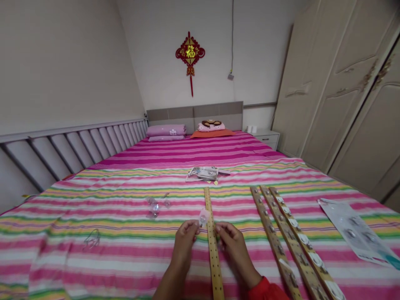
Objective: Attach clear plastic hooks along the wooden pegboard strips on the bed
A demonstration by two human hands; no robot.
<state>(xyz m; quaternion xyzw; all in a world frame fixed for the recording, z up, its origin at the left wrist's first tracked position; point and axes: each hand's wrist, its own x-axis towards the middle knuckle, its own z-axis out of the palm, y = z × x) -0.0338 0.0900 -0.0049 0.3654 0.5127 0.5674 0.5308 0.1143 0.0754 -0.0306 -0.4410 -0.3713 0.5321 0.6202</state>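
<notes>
My left hand (186, 235) pinches a small clear packet (203, 217) with a little pale thing inside that I cannot make out. The packet hangs over the left edge of a narrow wooden strip (213, 258) with rows of small holes, lying lengthwise on the bed. On the strip's other side is my right hand (231, 239), its thumb and forefinger closed together by the edge. Whatever those fingers may hold is too small to see.
Three wooden strips bearing small metal pieces (271, 227) lie to the right, beside a clear plastic bag (356, 231) with shiny items. Small clear packets (153, 206) and a thin wire-like loop (93, 238) lie left. A crumpled packet (204, 173) lies farther up the striped sheet (131, 266).
</notes>
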